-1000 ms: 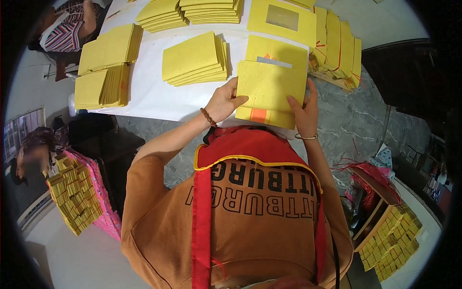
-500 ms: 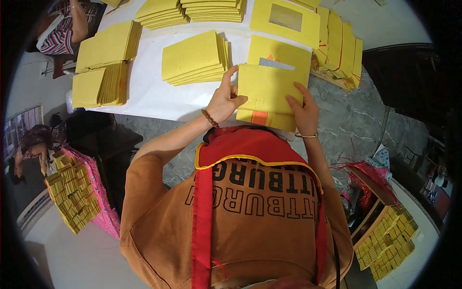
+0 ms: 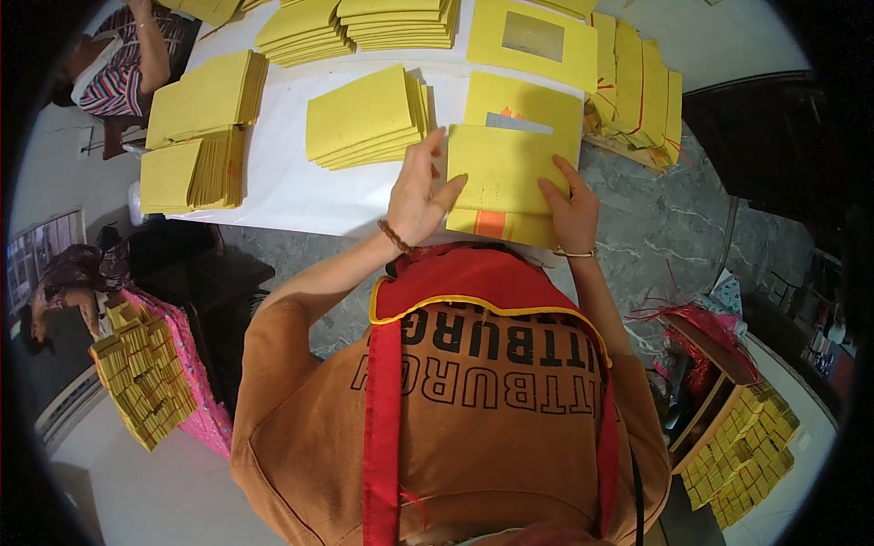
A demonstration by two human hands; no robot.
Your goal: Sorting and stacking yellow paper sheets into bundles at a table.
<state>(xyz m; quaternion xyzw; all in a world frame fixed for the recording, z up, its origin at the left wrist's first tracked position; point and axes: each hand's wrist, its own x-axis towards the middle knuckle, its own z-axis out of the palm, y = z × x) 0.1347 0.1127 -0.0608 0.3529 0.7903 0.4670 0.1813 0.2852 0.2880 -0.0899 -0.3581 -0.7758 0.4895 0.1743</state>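
Note:
A folded yellow paper sheet (image 3: 501, 168) lies at the table's near edge, in front of my body. Beneath it shows another yellow sheet (image 3: 566, 109) with an orange print and a grey patch (image 3: 519, 122); an orange band (image 3: 490, 223) appears along the near side. At the folded sheet's left edge is my left hand (image 3: 421, 193), fingers apart, its thumb tip touching the paper. My right hand (image 3: 574, 205) rests over the right edge with thumb and forefinger spread on the surface. Just left of my left hand sits a fanned stack of folded yellow sheets (image 3: 360, 118).
More yellow stacks stand on the white table (image 3: 278, 173): left (image 3: 196, 100), far middle (image 3: 396, 23) and far right (image 3: 628, 82), the last tied with red string. A yellow sheet with a grey rectangle (image 3: 533, 36) lies beyond. Another person (image 3: 127, 73) sits far left.
My left hand has loosened and straightened its fingers at the paper's left edge. The folded sheet lies slightly lower in view; my right hand has barely moved. The whole view has shifted slightly.

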